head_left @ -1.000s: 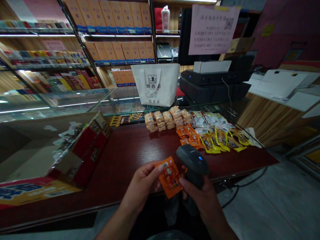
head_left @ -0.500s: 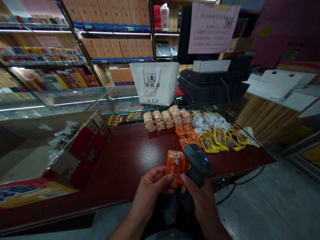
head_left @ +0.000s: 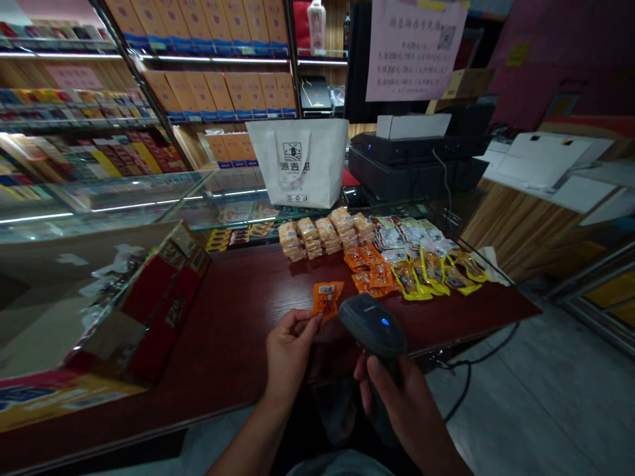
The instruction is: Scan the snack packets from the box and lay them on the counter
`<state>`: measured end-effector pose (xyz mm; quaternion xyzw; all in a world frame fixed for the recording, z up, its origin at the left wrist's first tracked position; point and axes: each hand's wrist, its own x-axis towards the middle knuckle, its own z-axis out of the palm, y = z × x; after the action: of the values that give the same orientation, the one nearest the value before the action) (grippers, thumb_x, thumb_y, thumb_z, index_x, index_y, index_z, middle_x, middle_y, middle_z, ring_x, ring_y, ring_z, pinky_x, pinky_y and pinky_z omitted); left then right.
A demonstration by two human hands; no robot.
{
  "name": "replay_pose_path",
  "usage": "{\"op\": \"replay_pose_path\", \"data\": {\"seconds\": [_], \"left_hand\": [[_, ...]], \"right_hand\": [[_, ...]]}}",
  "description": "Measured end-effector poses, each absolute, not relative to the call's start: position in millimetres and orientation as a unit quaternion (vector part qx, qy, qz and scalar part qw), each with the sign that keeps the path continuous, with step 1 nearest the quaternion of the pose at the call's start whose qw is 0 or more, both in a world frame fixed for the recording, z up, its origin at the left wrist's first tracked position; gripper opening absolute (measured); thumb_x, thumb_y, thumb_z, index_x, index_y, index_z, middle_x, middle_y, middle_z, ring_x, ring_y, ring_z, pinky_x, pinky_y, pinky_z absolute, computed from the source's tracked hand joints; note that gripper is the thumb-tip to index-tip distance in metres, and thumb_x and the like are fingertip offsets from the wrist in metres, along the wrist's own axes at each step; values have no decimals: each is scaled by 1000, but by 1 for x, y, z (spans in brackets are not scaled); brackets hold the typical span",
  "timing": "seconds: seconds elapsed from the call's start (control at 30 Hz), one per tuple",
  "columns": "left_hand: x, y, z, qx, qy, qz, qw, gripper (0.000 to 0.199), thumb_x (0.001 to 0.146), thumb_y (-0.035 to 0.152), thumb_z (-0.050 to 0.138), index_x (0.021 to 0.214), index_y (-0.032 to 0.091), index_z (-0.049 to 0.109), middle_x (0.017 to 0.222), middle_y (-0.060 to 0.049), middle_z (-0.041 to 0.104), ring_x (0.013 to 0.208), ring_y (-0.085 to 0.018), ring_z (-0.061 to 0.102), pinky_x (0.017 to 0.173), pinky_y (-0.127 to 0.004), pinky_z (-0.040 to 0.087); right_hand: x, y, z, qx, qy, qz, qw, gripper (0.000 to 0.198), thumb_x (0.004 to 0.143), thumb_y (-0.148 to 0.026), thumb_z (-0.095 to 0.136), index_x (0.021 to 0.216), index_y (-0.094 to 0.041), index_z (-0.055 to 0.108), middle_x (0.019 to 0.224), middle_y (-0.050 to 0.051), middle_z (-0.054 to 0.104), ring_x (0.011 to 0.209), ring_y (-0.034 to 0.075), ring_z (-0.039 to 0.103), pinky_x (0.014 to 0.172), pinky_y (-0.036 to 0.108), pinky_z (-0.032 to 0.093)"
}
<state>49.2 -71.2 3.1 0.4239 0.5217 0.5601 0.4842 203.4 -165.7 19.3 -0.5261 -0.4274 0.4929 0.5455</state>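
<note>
My left hand (head_left: 292, 354) pinches the lower left corner of a small orange snack packet (head_left: 327, 299), whose barcode faces up near its top edge. A dark handheld barcode scanner (head_left: 372, 324) with a blue light is gripped by its handle in my right hand (head_left: 397, 396). The scanner's head is just right of the packet, apart from it. Beyond them lie more orange packets (head_left: 368, 268), yellow-edged snack packets (head_left: 431, 272), silvery-white packets (head_left: 404, 235) and stacked, clear-wrapped tan snacks (head_left: 325, 235).
A white paper bag (head_left: 300, 162) stands on the glass counter behind the snacks. At the left sits an open cardboard box (head_left: 163, 297) with wrapped items inside. A black cash drawer (head_left: 417, 173) and a monitor with a paper sign (head_left: 414, 49) are at the back right.
My right hand has let go of the orange packet and drawn back with the scanner. My left hand has moved the packet forward and left, away from the scanner.
</note>
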Motion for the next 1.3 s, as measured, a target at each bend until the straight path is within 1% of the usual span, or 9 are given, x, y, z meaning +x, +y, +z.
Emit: {"op": "replay_pose_path", "data": {"seconds": [0.2, 0.47, 0.63, 0.8, 0.9, 1.0, 1.1, 1.2, 1.3], "left_hand": [[49, -68, -3, 453, 543, 546, 449, 18, 70, 30, 81, 76, 17, 69, 67, -1, 73, 61, -15, 68, 58, -21, 50], [48, -64, -9, 485, 544, 537, 424, 15, 73, 31, 78, 76, 18, 69, 72, -1, 74, 69, -17, 69, 64, -23, 51], [48, -62, -15, 473, 544, 532, 443, 21, 72, 33, 81, 78, 17, 70, 73, -2, 75, 67, -16, 69, 61, -21, 51], [54, -42, -13, 413, 530, 499, 547, 27, 71, 32, 84, 79, 16, 64, 66, -1, 73, 60, -15, 70, 57, -19, 52], [60, -11, -6, 336, 504, 480, 634, 27, 72, 15, 85, 78, 15, 58, 71, -5, 75, 63, -16, 74, 63, -22, 59], [69, 26, -2, 288, 510, 461, 667, 26, 76, 3, 79, 79, 14, 55, 70, -8, 73, 62, -18, 75, 61, -23, 60], [76, 57, -2, 271, 523, 441, 677, 18, 79, 0, 74, 82, 10, 58, 67, -12, 72, 58, -20, 74, 55, -23, 60], [83, 76, -3, 259, 532, 423, 687, 14, 81, 0, 71, 92, 3, 62, 68, -16, 72, 54, -21, 73, 52, -23, 61], [88, 85, -3, 255, 536, 412, 691, 20, 83, 0, 67, 103, 0, 62, 72, -17, 73, 54, -20, 73, 52, -24, 62]], "right_hand": [[201, -164, 20, -534, -420, 504, 534, 52, 89, -69, 60, 78, -18, 63, 49, -4, 55, 44, 11, 48, 48, 24, 39], [202, -160, 21, -525, -423, 506, 537, 50, 91, -66, 58, 75, -19, 62, 51, -4, 56, 45, 12, 50, 49, 24, 41], [203, -158, 20, -533, -407, 503, 546, 50, 91, -66, 59, 82, -17, 65, 71, 3, 67, 46, 10, 52, 50, 25, 43], [210, -156, 15, -539, -384, 501, 558, 54, 88, -65, 64, 105, -14, 66, 72, 0, 67, 45, 10, 51, 49, 24, 41], [216, -157, 14, -548, -371, 494, 564, 51, 88, -66, 63, 97, -15, 67, 68, 0, 67, 46, 10, 51, 51, 24, 40], [220, -159, 13, -544, -353, 496, 577, 50, 88, -67, 62, 80, -18, 64, 51, -4, 58, 44, 11, 49, 49, 24, 39], [222, -163, 12, -544, -339, 489, 592, 48, 88, -66, 63, 89, -18, 67, 45, -6, 53, 44, 13, 49, 50, 24, 40], [223, -165, 8, -541, -328, 482, 606, 51, 88, -64, 65, 108, -16, 67, 57, -3, 64, 43, 12, 50, 48, 23, 40], [224, -166, 6, -542, -316, 474, 617, 47, 88, -61, 66, 105, -17, 66, 74, 2, 71, 43, 9, 50, 48, 23, 40]]}}
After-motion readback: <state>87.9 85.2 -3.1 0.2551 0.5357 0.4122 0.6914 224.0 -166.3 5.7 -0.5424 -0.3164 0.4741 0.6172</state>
